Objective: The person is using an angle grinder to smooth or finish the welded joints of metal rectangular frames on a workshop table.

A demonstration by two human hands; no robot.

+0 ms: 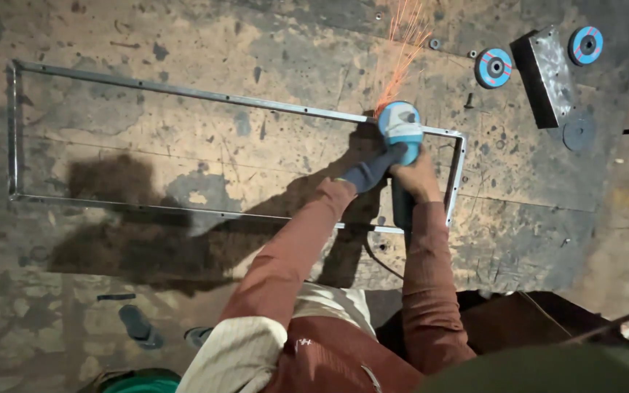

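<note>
While orange sparks (405, 33) spray away from the wheel, a person in rust-red sleeves bears an angle grinder (400, 127) down on the far rail of a long rectangular steel frame (183, 91) that lies flat on a stained, pitted concrete floor (147, 153). The grinder's pale blue head sits on the rail close to the frame's right-hand corner, and its dark body runs back toward the person, across the inside of the frame. The left hand (373, 171), in a dark glove, reaches in from the left, its fingers clenched around the tool just behind the blue head. The right hand (418, 177), bare, is wrapped around the grinder's body directly behind that, its fingers closed on the barrel, so the tool's working end lies just ahead of both sets of fingers. A dark cable (381, 256) trails from the tool's rear toward the person. Beyond the frame's right end, well apart from the hands, lie two blue grinding discs (494, 68) with red markings, a grey steel block (547, 76) between them, and a plain dark disc (579, 133) just beside the block. Small bolts and washers (434, 44) dot the floor near the sparks. A dark sandal (138, 325) rests at lower left, beside the person's hard shadow.
</note>
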